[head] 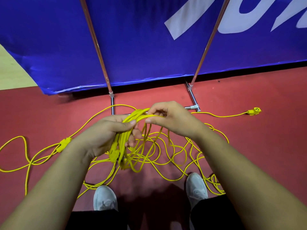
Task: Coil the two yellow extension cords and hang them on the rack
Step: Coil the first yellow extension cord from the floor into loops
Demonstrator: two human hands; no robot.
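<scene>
Now my left hand [103, 135] grips the coil [123, 146], loops hanging downward; my right hand [172, 118] pinches the next strand [149, 116] just beside it, slack cord [214, 186] lying below, rightward.

Bright, even light falls from overhead. A soft shadow [149, 196] pools on the red floor [249, 97] between the shoes [105, 198]. The blue banner [141, 39] carries a faint sheen. Poles [94, 40] bow outward near the edges, and the hanging yellow cord [132, 155] looks slightly blurred.

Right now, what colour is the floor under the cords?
Red. The floor under the yellow cords shows best in the head view.
</scene>
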